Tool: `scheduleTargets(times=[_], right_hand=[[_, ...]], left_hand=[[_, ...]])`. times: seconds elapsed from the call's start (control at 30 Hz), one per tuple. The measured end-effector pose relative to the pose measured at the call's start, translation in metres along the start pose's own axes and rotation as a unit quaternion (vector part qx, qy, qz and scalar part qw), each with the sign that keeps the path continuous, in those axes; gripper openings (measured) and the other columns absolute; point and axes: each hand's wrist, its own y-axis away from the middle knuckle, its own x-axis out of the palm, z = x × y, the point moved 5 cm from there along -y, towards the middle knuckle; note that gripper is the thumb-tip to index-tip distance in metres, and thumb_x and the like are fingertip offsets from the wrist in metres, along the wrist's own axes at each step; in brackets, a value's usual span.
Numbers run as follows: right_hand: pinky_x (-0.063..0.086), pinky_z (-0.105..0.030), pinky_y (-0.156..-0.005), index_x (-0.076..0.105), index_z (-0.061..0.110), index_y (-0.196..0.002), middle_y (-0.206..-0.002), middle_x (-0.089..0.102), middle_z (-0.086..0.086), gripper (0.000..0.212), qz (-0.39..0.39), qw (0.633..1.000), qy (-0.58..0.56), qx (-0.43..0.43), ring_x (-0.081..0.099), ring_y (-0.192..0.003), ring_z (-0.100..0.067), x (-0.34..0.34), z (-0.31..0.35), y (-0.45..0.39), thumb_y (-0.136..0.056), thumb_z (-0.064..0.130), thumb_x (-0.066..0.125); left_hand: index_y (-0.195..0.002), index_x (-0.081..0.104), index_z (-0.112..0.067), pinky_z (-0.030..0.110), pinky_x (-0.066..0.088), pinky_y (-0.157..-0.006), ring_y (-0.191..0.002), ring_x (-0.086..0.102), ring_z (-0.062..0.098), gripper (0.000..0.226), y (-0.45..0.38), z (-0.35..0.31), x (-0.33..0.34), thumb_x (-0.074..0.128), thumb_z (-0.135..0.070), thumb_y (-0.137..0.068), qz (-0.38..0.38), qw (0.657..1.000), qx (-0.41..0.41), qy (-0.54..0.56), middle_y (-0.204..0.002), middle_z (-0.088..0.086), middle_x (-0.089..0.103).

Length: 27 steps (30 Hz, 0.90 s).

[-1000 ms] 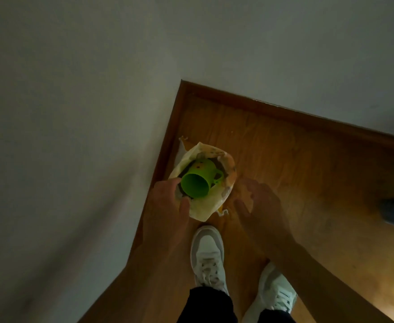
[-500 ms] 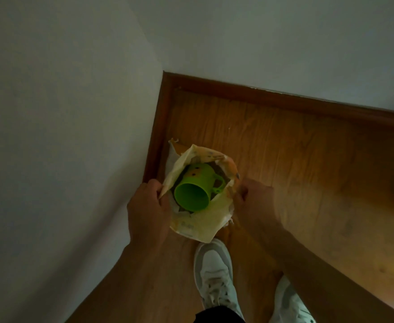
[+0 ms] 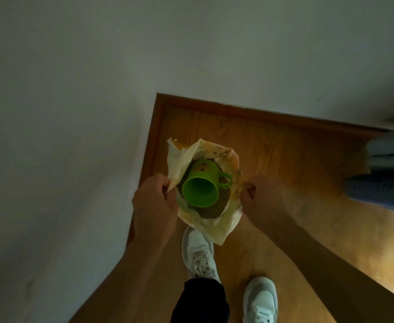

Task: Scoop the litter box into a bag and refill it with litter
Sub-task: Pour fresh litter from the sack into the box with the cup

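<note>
Litter bag: pale yellowish, open-mouthed, at the centre of the view, in the corner of a wooden floor where two grey walls meet; whether it rests on the floor or is lifted cannot be told.

Contents: brownish granular litter; a green plastic cup with handle lying tilted on the litter, mouth toward 6 o'clock, handle at 3 o'clock.

Left hand: at 9 o'clock of the bag, fingers curled, pinching the bag's rim.

Right hand: at 3 o'clock of the bag, fingers curled against the opposite rim, gripping it. The hands are apart, the bag's mouth spread between them.

White shoes: at 6 o'clock, the left one just beside the bag's near edge.

Blue-grey fabric: at 3 o'clock, frame edge, blurred.
</note>
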Motion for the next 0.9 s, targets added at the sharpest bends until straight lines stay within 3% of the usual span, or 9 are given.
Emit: scheduleTargets(times=[0.13, 0.27, 0.4, 0.53, 0.7, 0.77, 0.83, 0.9], right_hand=[[0.026, -0.014, -0.042, 0.042, 0.023, -0.054, -0.051, 0.044, 0.006, 0.042, -0.030, 0.998, 0.013, -0.053, 0.038, -0.044, -0.004, -0.040, -0.011, 0.043, -0.088, 0.007, 0.060], [0.039, -0.012, -0.049, 0.040, 0.025, -0.052, -0.047, 0.038, 0.010, 0.045, -0.072, 0.994, -0.009, -0.084, 0.039, -0.040, -0.006, -0.074, -0.038, 0.103, -0.086, 0.006, 0.062], [0.037, -0.014, -0.044, 0.045, 0.020, -0.054, -0.044, 0.038, 0.011, 0.040, -0.105, 0.991, -0.049, -0.067, 0.049, -0.047, 0.001, -0.101, -0.073, 0.164, -0.084, 0.001, 0.062], [0.033, -0.020, -0.040, 0.039, 0.020, -0.051, -0.044, 0.040, 0.010, 0.042, -0.126, 0.990, -0.049, -0.037, 0.039, -0.038, -0.007, -0.112, -0.108, 0.215, -0.080, -0.001, 0.061], [0.030, -0.022, -0.040, 0.048, 0.010, -0.055, -0.044, 0.041, 0.007, 0.028, -0.158, 0.987, -0.034, 0.011, 0.036, -0.038, -0.008, -0.100, -0.150, 0.290, -0.079, 0.001, 0.062], [0.038, -0.026, -0.042, 0.049, 0.013, -0.054, -0.044, 0.046, 0.006, 0.031, -0.180, 0.982, -0.045, 0.036, 0.043, -0.040, -0.006, -0.092, -0.168, 0.322, -0.080, 0.002, 0.061], [0.050, -0.034, -0.046, 0.053, 0.015, -0.056, -0.047, 0.057, 0.004, 0.030, -0.185, 0.978, -0.071, 0.062, 0.060, -0.047, -0.015, -0.084, -0.186, 0.351, -0.083, 0.004, 0.061], [0.053, -0.041, -0.050, 0.058, 0.014, -0.060, -0.050, 0.061, 0.001, 0.025, -0.188, 0.975, -0.084, 0.084, 0.065, -0.051, -0.021, -0.076, -0.204, 0.380, -0.084, 0.006, 0.060]], left_hand=[[-0.076, 0.060, -0.014, 0.031, 0.047, -0.049, -0.057, 0.054, 0.013, 0.017, 0.044, -0.035, -0.018, 0.071, -0.009, -0.089, -0.019, 0.999, 0.023, 0.013, -0.064, -0.002, 0.056], [-0.078, 0.062, -0.013, 0.035, 0.046, -0.048, -0.057, 0.054, 0.015, 0.014, 0.101, -0.064, -0.028, 0.069, -0.010, -0.090, -0.024, 0.999, 0.042, 0.022, -0.065, -0.001, 0.057], [-0.078, 0.062, -0.017, 0.023, 0.039, -0.049, -0.059, 0.055, 0.010, 0.016, 0.154, -0.087, -0.028, 0.070, -0.012, -0.090, 0.010, 0.998, 0.048, 0.042, -0.066, -0.006, 0.056], [-0.081, 0.062, -0.020, 0.018, 0.044, -0.049, -0.062, 0.057, 0.005, 0.014, 0.200, -0.105, -0.017, 0.072, -0.014, -0.089, 0.069, 0.994, 0.071, 0.041, -0.071, -0.009, 0.059], [-0.080, 0.062, -0.023, 0.013, 0.043, -0.052, -0.060, 0.055, 0.002, 0.017, 0.258, -0.113, -0.009, 0.071, -0.012, -0.089, 0.115, 0.988, 0.097, 0.028, -0.070, -0.011, 0.059], [-0.082, 0.062, -0.024, 0.012, 0.043, -0.051, -0.061, 0.057, 0.001, 0.015, 0.283, -0.117, -0.005, 0.070, -0.014, -0.090, 0.138, 0.984, 0.111, 0.020, -0.072, -0.012, 0.060], [-0.085, 0.062, -0.023, 0.013, 0.041, -0.049, -0.065, 0.058, 0.001, 0.012, 0.307, -0.118, -0.001, 0.070, -0.016, -0.090, 0.154, 0.981, 0.120, 0.006, -0.075, -0.012, 0.061], [-0.085, 0.063, -0.022, 0.013, 0.040, -0.051, -0.068, 0.059, 0.001, 0.011, 0.330, -0.118, 0.006, 0.070, -0.017, -0.091, 0.164, 0.978, 0.129, 0.002, -0.076, -0.012, 0.062]])
